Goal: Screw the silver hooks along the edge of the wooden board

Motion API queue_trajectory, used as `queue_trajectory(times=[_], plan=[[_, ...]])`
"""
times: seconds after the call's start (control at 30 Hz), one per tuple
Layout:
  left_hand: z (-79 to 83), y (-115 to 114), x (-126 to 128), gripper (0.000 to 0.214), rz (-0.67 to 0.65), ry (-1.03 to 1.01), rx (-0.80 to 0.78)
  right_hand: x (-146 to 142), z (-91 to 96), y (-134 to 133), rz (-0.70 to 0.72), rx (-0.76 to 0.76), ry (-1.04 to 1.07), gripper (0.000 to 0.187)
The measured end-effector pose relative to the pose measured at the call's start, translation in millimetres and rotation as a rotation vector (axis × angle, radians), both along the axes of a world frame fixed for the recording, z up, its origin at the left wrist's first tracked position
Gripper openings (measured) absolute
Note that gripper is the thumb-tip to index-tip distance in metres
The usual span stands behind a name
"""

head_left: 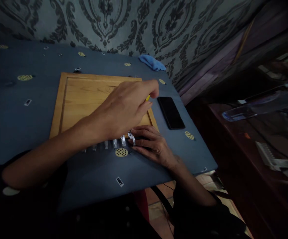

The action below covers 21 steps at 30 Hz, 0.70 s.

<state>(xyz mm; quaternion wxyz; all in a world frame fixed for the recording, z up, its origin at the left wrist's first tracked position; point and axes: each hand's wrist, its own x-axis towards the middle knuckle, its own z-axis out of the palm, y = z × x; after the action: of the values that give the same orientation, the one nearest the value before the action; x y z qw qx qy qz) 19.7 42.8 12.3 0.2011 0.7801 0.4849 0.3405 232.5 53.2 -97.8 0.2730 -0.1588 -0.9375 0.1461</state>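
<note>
My left hand (pixel 126 104) reaches across from the left over a wooden board (pixel 89 96). Its fingers are closed on a small yellow object (pixel 148 97), of which only a sliver shows between thumb and forefinger; its kind is hidden. At the board's front edge, my right hand (pixel 152 144) has its fingertips closed on a silver metal clamp (pixel 133 139), the rightmost in a row. Several similar silver clamps (pixel 115 143) stand side by side to its left, partly hidden behind my left forearm.
A black phone (pixel 171 113) lies just right of the board, and a crumpled blue cloth (pixel 152 62) sits at the back by the patterned wall. The blue covered table (pixel 144 176) ends at the right, beside a dark red surface (pixel 241 142) with clutter and cables.
</note>
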Motion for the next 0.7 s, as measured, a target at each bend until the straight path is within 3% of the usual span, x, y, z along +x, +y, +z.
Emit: queue_trajectory(times=[0.17, 0.33, 0.7], plan=[[-12.0, 3, 11, 0.019, -0.08, -0.347, -0.149, 0, -1.1, 1, 0.0, 0.009, 0.001, 0.016], [-21.7, 3, 19, 0.027, -0.086, -0.585, -0.192, 1, -2.9, 1, 0.006, 0.001, 0.02, 0.016], [-28.4, 5, 24, 0.038, -0.085, -0.808, -0.262, 1, -2.7, 1, -0.005, -0.022, 0.005, 0.017]])
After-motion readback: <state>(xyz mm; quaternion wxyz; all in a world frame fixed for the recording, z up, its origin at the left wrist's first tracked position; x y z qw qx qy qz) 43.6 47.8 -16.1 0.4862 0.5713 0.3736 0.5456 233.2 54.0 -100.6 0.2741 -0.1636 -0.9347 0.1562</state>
